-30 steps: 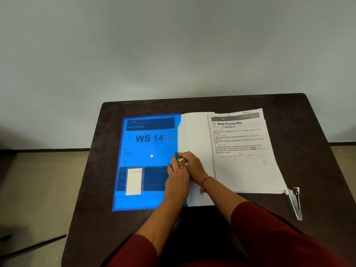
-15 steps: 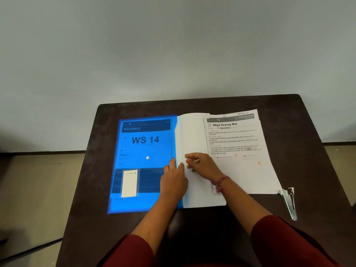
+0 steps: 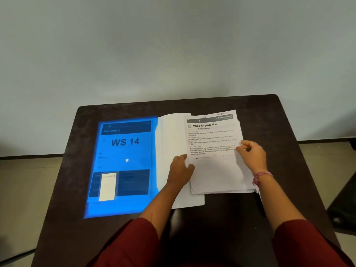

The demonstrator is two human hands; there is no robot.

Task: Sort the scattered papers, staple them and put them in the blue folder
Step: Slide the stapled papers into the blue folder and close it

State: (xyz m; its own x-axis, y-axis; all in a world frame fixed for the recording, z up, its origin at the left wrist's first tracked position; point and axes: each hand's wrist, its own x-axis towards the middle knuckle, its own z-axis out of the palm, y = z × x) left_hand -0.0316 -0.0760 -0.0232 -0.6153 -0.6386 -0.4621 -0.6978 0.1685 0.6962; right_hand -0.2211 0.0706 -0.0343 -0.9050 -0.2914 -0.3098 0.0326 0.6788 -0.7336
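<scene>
From my head camera I look down on a dark brown table (image 3: 269,116) set against a pale wall (image 3: 173,45). The blue folder (image 3: 125,166) lies open on it: its blue cover is spread flat on the left, printed "BALCONY 2" and "WS 14", with a small white card (image 3: 107,186) tucked in a pocket near its lower edge and a white dot near its middle. The folder's pale inner leaf (image 3: 169,135) lies to the right of the cover.

The stack of papers (image 3: 217,170) rests partly on that inner leaf and partly on the table to the right of it; the top sheet is headed "Wipe Drying Mat". The edges of the sheets are a little fanned at the bottom and the top right.

My left hand (image 3: 180,170) grips the left edge of the stack, fingers curled under the sheets and thumb on top. My right hand (image 3: 252,156) pinches the right edge of the stack about halfway up, fingers bent around the paper; a pink bracelet (image 3: 261,177) sits on that wrist. Both arms come in from the bottom of the view in dark red sleeves (image 3: 308,243). I cannot tell whether the stack is lifted clear or lying flat.

At the far right, on the floor beside the table, a dark object (image 3: 342,209) shows; I cannot make out what it is.
</scene>
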